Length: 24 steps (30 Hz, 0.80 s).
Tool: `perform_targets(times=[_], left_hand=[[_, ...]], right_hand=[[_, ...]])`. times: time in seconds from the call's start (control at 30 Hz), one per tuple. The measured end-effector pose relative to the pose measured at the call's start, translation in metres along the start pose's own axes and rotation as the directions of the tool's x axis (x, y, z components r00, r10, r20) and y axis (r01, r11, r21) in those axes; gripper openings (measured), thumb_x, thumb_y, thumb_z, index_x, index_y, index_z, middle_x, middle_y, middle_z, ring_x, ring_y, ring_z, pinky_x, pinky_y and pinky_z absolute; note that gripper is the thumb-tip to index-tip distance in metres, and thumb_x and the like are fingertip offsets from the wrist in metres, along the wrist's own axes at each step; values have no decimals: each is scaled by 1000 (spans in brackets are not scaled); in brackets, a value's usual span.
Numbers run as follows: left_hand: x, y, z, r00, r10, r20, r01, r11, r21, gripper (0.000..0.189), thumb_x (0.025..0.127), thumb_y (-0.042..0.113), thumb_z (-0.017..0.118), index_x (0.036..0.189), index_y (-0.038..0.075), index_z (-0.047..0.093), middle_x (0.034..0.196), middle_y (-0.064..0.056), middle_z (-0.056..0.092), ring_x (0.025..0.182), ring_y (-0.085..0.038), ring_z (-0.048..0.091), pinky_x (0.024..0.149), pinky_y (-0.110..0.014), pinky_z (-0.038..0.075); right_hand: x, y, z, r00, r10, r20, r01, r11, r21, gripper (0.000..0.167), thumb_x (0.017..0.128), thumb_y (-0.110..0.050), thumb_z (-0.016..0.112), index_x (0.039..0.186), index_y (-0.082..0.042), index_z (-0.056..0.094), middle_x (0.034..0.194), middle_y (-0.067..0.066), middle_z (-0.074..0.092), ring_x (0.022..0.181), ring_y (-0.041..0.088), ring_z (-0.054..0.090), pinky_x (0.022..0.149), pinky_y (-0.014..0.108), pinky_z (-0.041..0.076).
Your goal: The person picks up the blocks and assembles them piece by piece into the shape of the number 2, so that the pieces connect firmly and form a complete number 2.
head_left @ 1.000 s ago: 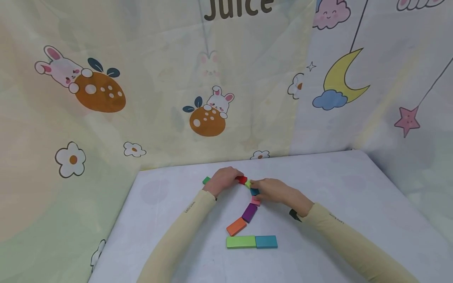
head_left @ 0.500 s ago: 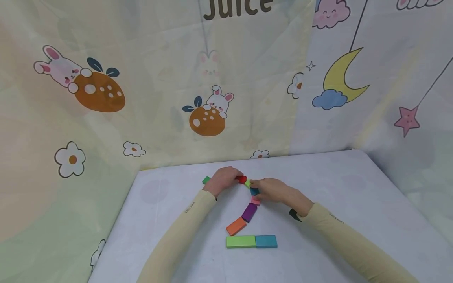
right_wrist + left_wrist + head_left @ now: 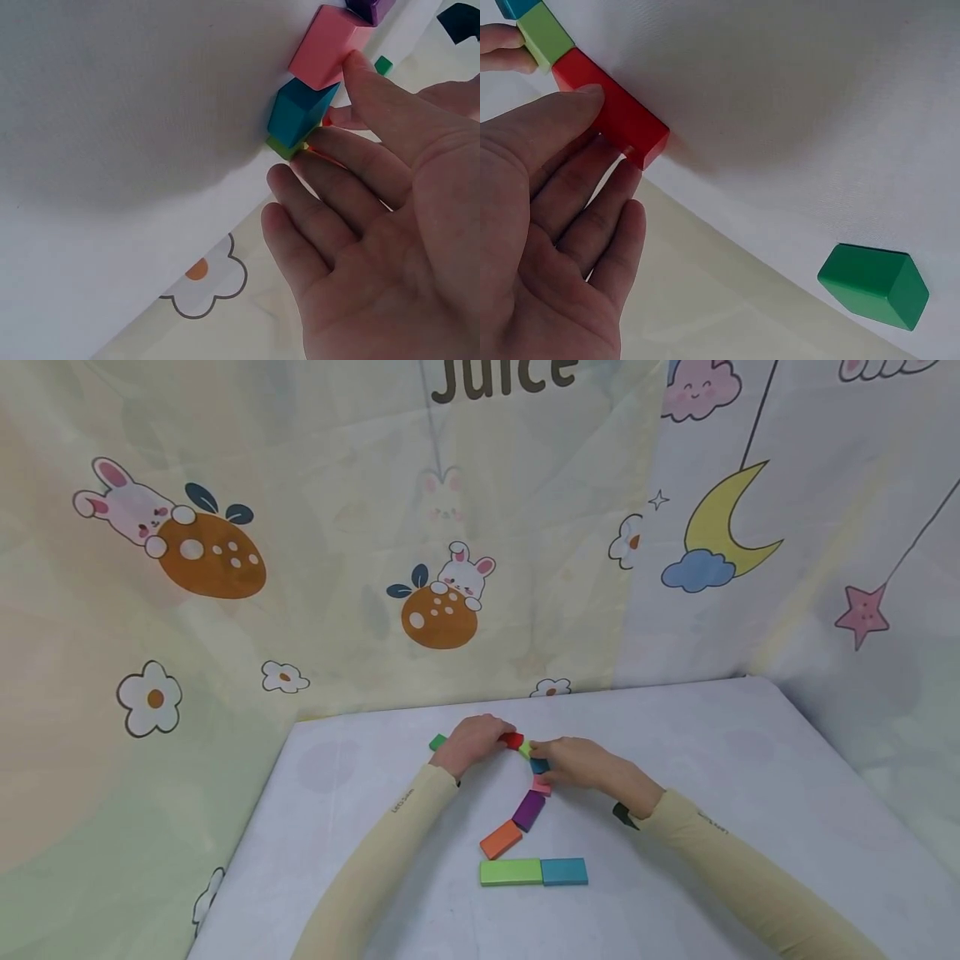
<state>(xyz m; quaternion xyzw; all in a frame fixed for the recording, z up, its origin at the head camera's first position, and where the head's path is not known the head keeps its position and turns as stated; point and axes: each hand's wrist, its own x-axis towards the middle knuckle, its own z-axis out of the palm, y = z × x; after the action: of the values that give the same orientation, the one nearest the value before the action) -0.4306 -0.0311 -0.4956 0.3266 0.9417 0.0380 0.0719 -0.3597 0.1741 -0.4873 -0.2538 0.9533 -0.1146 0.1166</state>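
Coloured rectangular blocks run in a curved row on the white table. My left hand (image 3: 472, 745) grips the red block (image 3: 622, 116), its thumb over one face and fingertips at the lower edge in the left wrist view. Against the red block's end sits a light green block (image 3: 546, 36), then a blue block (image 3: 300, 112) and a pink block (image 3: 328, 49). My right hand (image 3: 588, 768) lies along the row's outer side with fingers extended. Its thumb touches the pink block, and its fingertips reach the light green one.
The row continues nearer with a purple block (image 3: 529, 811) and an orange block (image 3: 501, 841). In front lie a long lime block (image 3: 510, 872) and a teal block (image 3: 564, 872), end to end. A green block (image 3: 870, 285) stands apart, left of my left hand. A printed cloth (image 3: 337, 635) hangs behind.
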Motion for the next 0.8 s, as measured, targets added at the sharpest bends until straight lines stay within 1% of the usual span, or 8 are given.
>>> perform_targets(times=[0.13, 0.23, 0.57, 0.7, 0.8], left_hand=[[-1, 0, 0, 1000, -1, -6, 1, 1000, -1, 36, 99, 23, 65, 135, 18, 65, 125, -1, 71, 108, -16, 62, 100, -30, 53], [-3, 0, -2, 1000, -8, -8, 8, 1000, -20, 37, 99, 24, 65, 136, 18, 65, 126, -1, 70, 111, -17, 62, 101, -31, 53], [-6, -1, -6, 1000, -26, 9, 26, 999, -22, 37, 100, 25, 64, 136, 18, 64, 127, -1, 70, 113, -17, 61, 102, -31, 52], [-8, -3, -7, 999, -51, 16, 52, 998, -44, 39, 98, 24, 66, 137, 19, 64, 127, -1, 70, 112, -18, 61, 102, -32, 52], [-10, -7, -8, 997, -72, 18, 73, 996, -42, 40, 97, 25, 68, 137, 20, 64, 126, -1, 70, 111, -18, 61, 101, -33, 53]], right_hand=[[1, 0, 1, 1000, -3, 2, 3, 1000, -3, 55, 90, -30, 76, 139, -10, 61, 150, 7, 54, 122, 24, 63, 103, 42, 54], [0, 0, 1, 1000, -3, 2, 3, 1000, -9, 55, 90, -30, 76, 139, -9, 61, 149, 8, 55, 123, 25, 63, 103, 42, 54], [2, 0, 0, 1000, 4, 1, -4, 1000, -4, 55, 90, -31, 76, 139, -10, 62, 149, 7, 55, 120, 24, 64, 101, 41, 55], [3, 0, 0, 1000, 15, 3, -15, 1000, -1, 55, 90, -31, 77, 138, -11, 62, 149, 6, 55, 117, 22, 64, 100, 39, 56], [3, 0, 1, 1000, 23, 8, -23, 1000, -2, 55, 90, -31, 76, 139, -12, 61, 150, 5, 55, 118, 23, 64, 100, 39, 55]])
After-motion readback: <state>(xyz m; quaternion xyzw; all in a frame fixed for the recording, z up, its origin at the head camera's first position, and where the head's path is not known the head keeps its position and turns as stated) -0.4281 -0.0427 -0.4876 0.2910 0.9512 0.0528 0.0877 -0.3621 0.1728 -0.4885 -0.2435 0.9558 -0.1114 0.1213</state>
